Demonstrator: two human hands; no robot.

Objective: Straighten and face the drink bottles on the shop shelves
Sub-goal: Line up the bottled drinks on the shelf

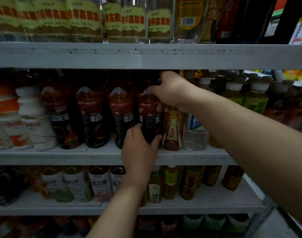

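Observation:
A dark red drink bottle (149,115) with a black label stands upright on the middle shelf (61,156), the rightmost of a row of like bottles (92,115). My left hand (140,148) is wrapped around its lower body from the front. My right hand (170,93) grips its shoulder and neck from the right, hiding the cap. A small golden bottle (172,129) stands right beside it, touching or nearly touching.
White bottles (31,121) stand at the left, a clear water bottle (195,133) and green tea bottles (255,98) at the right. Clear liquor bottles (85,19) fill the shelf above. Tea bottles (100,182) line the shelf below, with bare shelf at its right end.

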